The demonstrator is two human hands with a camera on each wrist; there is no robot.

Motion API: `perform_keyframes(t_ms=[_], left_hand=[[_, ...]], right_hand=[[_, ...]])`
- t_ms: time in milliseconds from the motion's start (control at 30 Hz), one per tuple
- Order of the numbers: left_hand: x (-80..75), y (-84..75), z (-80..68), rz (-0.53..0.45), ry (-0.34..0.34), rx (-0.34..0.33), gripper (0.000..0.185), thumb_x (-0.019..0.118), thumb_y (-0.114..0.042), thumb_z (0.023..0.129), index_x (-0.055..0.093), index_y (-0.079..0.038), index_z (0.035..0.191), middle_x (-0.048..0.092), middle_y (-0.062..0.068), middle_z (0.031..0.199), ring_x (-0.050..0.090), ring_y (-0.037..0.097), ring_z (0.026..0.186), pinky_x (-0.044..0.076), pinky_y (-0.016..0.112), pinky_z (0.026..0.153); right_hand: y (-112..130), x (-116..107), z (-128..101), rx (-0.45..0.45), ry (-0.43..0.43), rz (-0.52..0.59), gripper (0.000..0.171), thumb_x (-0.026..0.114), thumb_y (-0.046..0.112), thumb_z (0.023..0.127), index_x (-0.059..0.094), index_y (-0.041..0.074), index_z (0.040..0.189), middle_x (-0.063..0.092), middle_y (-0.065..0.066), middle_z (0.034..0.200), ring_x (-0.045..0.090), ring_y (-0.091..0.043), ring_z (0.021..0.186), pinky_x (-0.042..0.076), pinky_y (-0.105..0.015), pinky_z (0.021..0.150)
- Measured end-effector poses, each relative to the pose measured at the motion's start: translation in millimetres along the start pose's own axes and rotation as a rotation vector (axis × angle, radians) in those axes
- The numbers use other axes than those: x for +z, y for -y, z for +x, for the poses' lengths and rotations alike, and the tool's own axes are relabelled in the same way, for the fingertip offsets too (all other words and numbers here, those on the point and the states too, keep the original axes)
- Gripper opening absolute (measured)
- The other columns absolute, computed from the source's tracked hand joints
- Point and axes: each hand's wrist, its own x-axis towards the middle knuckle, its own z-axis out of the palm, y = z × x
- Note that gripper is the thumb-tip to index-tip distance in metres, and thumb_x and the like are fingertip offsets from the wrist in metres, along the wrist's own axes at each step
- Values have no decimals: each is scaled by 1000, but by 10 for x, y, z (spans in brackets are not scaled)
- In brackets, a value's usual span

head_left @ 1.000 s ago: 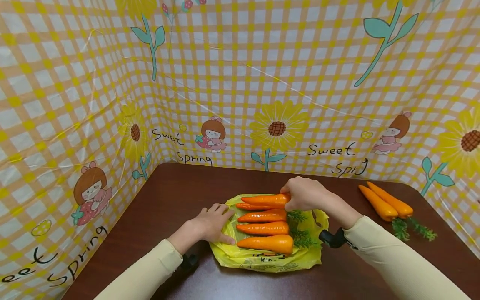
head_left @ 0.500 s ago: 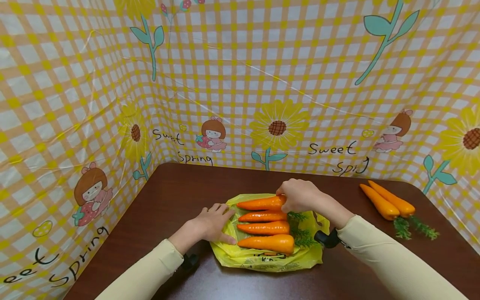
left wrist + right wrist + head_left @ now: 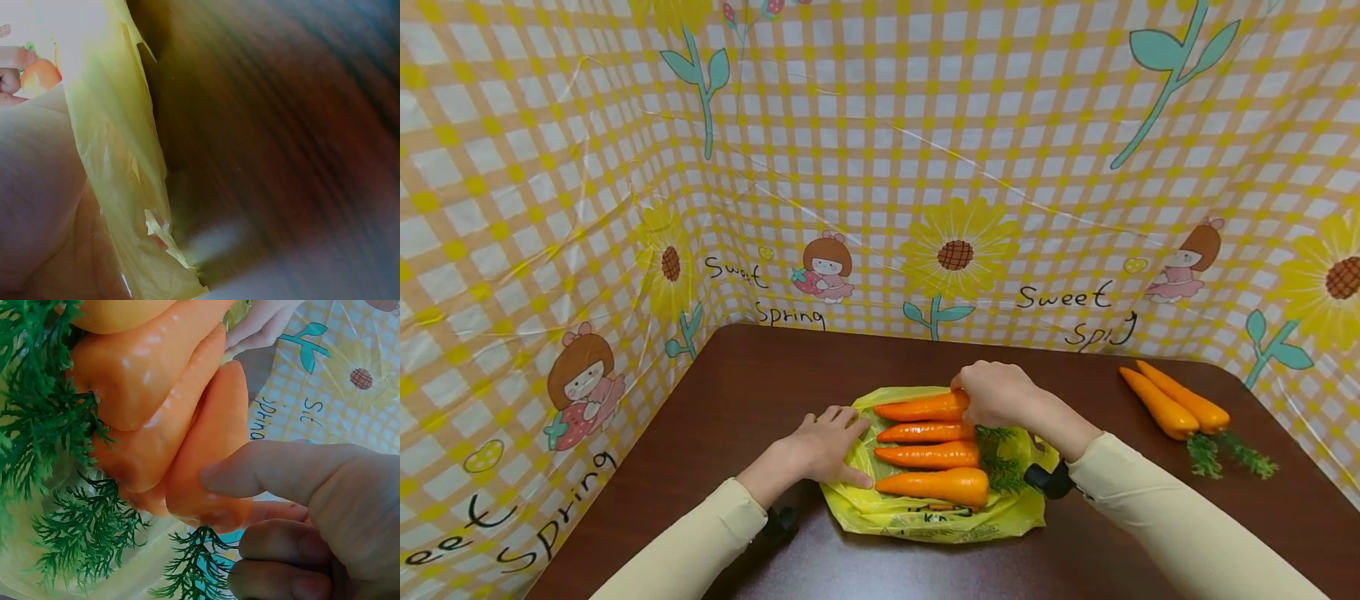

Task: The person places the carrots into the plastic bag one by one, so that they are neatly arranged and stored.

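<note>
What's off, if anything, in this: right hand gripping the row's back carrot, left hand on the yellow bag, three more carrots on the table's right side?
The count is wrong: the head view shows two carrots on the right side of the table, not three. The right hand grips the row's back carrot, and the left hand is on the yellow bag.

Brown table (image 3: pixel 775 367) beneath yellow bag (image 3: pixel 940 531), two carrots (image 3: pixel 1161 407)

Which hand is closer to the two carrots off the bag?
Right. The right hand pinches another carrot, to the left of the two carrots; the left hand is farther left, touching the yellow bag.
</note>
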Motion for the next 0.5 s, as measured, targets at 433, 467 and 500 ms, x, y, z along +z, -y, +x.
perform_keyframes(t_ms=[433, 467, 500], left_hand=[[22, 10, -6, 2, -6, 9, 92, 64, -69, 86, 34, -22, 158, 30, 7, 162, 28, 30, 149, 33, 60, 111], [21, 10, -2, 4, -6, 7, 92, 64, -70, 86, 34, -22, 158, 30, 7, 162, 28, 30, 149, 33, 60, 111], [24, 16, 3, 5, -5, 6, 92, 63, -70, 86, 33, -23, 159, 30, 6, 162, 28, 29, 150, 33, 60, 112]], right_hand=[[21, 30, 27, -27, -47, 17, 33, 72, 7, 86, 73, 10, 120, 71, -12, 111, 56, -17, 67, 39, -30, 51], [21, 29, 30, -27, -49, 24, 33, 72, 7, 87, 73, 10, 120, 70, -12, 112, 57, -17, 69, 40, -30, 51], [22, 27, 31, -28, -51, 31, 33, 72, 8, 87, 73, 10, 120, 70, -12, 112, 57, -17, 69, 40, -30, 51]])
